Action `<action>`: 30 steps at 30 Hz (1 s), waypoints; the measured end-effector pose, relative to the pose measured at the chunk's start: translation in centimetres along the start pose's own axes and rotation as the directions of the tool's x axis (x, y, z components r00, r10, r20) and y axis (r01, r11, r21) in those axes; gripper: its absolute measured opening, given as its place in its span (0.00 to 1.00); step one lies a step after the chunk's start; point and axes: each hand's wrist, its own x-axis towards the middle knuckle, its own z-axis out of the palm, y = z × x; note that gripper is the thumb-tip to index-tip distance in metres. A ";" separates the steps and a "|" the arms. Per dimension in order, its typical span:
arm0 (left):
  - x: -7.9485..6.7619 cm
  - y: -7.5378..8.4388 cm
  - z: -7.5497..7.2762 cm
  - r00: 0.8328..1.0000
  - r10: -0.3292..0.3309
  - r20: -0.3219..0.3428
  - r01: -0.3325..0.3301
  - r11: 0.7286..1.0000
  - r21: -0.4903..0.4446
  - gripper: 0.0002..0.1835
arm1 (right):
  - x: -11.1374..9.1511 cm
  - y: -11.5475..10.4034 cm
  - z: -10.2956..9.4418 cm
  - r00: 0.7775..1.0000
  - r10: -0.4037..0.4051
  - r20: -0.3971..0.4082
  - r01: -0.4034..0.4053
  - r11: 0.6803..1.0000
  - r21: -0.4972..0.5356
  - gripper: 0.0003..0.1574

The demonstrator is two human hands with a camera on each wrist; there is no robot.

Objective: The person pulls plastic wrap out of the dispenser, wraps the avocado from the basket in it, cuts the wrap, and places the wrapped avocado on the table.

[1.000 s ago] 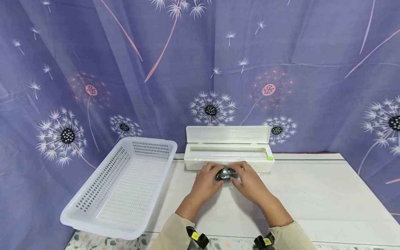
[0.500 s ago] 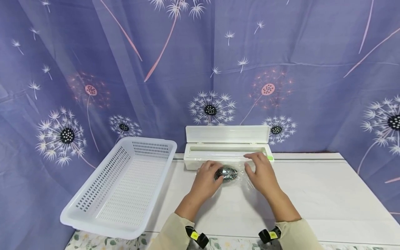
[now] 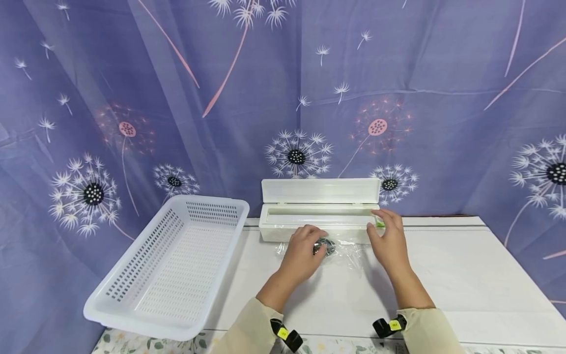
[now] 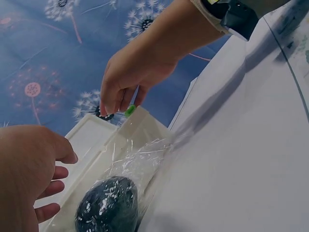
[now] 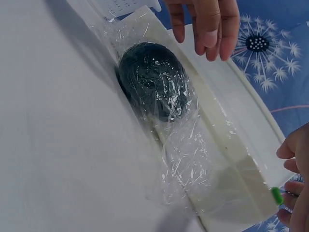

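Observation:
A dark, glossy oval object (image 5: 154,79) lies under clear cling film (image 5: 188,150) against the front of a white cling film dispenser (image 3: 314,234). The film runs from the dispenser and spreads crumpled around it. My left hand (image 3: 304,250) hovers over the object, fingers loosely bent and holding nothing; it partly hides the object in the head view. At the dispenser's right end, my right hand (image 3: 391,243) has its thumb and fingers parted, fingertips right at the green slide cutter (image 4: 130,110).
The dispenser's lid (image 3: 320,191) stands raised at the back, and a white roll (image 3: 318,219) lies inside. To the left is a white perforated plastic basket (image 3: 177,270) on the white-covered table (image 3: 442,275). A purple dandelion-print curtain (image 3: 221,147) hangs behind.
My right hand has left the wrapped object and moved right and back to the dispenser's right end. My left hand has lifted off the object and shifted slightly right over it.

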 end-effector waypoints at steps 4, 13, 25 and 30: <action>0.5 0.5 0.5 0.999 0.044 0.003 -0.044 0.999 0.024 0.13 | 0.1 0.6 -0.1 0.999 0.052 0.014 -0.053 0.998 0.039 0.34; 2.5 1.4 1.0 0.992 0.123 0.013 -0.123 0.990 0.069 0.12 | 0.4 1.7 0.2 0.968 0.203 0.145 -0.222 0.966 0.129 0.51; 5.4 3.2 2.3 0.988 0.130 0.084 -0.137 0.987 0.089 0.15 | 0.4 2.9 0.8 0.956 0.238 0.174 -0.279 0.920 0.275 0.46; 6.0 3.8 3.0 0.978 0.161 0.129 -0.180 0.971 0.155 0.16 | 0.3 2.9 0.8 0.958 0.234 0.167 -0.277 0.908 0.314 0.45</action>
